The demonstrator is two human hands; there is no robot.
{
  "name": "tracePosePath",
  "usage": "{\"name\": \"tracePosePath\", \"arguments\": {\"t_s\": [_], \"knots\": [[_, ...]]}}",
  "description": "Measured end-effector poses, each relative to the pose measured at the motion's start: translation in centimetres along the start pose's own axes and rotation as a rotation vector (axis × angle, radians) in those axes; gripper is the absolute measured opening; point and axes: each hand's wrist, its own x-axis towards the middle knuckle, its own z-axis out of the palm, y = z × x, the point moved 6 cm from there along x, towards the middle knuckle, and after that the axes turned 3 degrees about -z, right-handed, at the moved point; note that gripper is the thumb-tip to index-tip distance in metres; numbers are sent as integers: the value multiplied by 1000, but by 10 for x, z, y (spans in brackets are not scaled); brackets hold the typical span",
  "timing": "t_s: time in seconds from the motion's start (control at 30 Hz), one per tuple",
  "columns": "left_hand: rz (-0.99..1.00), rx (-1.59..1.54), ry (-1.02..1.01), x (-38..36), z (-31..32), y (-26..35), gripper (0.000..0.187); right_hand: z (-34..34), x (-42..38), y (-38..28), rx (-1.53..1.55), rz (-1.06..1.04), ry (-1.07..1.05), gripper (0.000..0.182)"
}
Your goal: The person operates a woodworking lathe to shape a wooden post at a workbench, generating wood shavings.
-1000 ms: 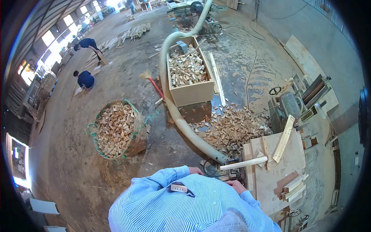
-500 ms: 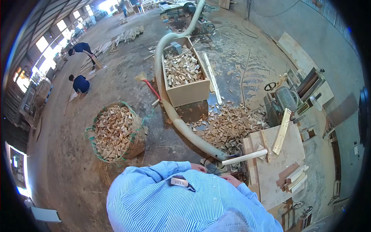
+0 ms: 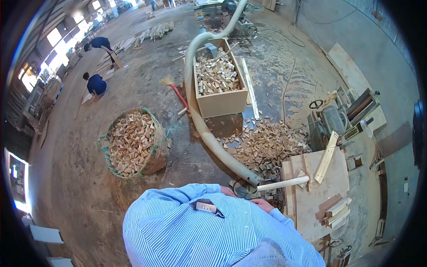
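Left grip point(image 3: 229, 191) and right grip point(image 3: 263, 205) are both half hidden past a striped shirt point(image 3: 191, 231), so can't tell what they've got. Near the right one, a pale tapered wood piece point(image 3: 282, 183) pokes out over the edge of the tabletop point(image 3: 307, 202), which also carries a plank point(image 3: 327, 158) and some stacked blocks point(image 3: 336, 213). Further out, a fat hose point(image 3: 209, 140) runs between a basket point(image 3: 158, 153) loaded with wood chunks point(image 3: 132, 142) and a heap of offcuts point(image 3: 271, 144).

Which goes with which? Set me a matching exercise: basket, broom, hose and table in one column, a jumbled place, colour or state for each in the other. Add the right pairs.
1. basket
2. broom
3. hose
4. table

A. ribbed, curving past the box
B. wood lengths lying on top
C. green-trimmed
D. red-handled

Pairs: 1-C; 2-D; 3-A; 4-B
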Motion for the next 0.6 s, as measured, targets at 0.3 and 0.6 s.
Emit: {"name": "tracePosePath", "arguments": {"t_s": [0.3,0.6], "knots": [[-312,67,140,-19,-17,-9,46,7,-10,-37,-111,134,-70,36],[-403,-191,133,-8,-4,-17,49,5,-5,-26,-155,84,-76,41]]}}
